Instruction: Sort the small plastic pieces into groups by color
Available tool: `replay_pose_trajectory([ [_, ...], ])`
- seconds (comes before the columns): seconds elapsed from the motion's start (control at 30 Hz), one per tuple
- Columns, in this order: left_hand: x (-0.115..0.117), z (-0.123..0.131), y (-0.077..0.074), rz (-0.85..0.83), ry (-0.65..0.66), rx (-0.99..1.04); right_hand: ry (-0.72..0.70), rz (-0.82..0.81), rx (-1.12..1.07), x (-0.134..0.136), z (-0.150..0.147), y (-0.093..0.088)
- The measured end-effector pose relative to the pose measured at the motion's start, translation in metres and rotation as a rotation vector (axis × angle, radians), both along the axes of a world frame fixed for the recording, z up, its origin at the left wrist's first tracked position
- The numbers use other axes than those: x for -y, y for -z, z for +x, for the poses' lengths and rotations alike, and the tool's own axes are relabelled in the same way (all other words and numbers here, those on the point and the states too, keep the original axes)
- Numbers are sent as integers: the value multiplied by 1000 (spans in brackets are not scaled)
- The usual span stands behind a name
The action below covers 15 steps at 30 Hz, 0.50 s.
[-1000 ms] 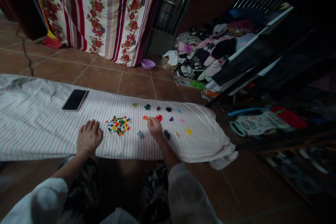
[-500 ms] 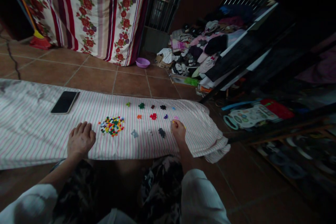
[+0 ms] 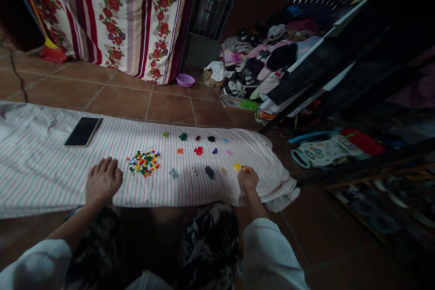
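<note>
My right hand (image 3: 249,178) is at the right end of the striped cloth (image 3: 136,190). Its thumb and fingers are pinched on a small yellow piece (image 3: 244,168), right beside the little pile of yellow pieces (image 3: 237,166). Flat on the cloth rests my left hand (image 3: 103,180), fingers stretched and holding nothing. Just right of it spreads a mixed heap of small colourful pieces (image 3: 145,163). Between the heap and my right hand lie several small single-colour groups, among them red pieces (image 3: 198,150), dark green pieces (image 3: 183,137), grey pieces (image 3: 173,173) and black pieces (image 3: 210,172).
A phone (image 3: 83,132) lies on the cloth at the left. Beyond, on the tiled floor, are a purple basin (image 3: 185,80), a red broom (image 3: 52,53) and a hanging floral curtain (image 3: 136,22). Clothes (image 3: 258,61) are piled at the back right; a shelf (image 3: 377,186) stands at right.
My right hand has moved right with the yellow piece, from near the pink pieces to the yellow pile, uncovering a small beige group. My left hand stays in place.
</note>
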<state>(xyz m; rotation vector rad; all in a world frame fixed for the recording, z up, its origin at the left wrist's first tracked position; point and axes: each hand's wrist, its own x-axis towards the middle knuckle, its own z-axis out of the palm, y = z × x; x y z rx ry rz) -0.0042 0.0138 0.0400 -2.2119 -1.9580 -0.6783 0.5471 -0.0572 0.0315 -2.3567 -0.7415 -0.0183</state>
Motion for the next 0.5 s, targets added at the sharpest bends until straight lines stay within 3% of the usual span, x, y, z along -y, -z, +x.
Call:
replay_pose_trajectory([
  [0.2, 1, 0, 0, -2, 5, -5, -42, -58, -31, -2, 2, 5],
  [0.5, -1, -1, 4, 30, 3, 27, -32, 113, -45, 0, -2, 10],
])
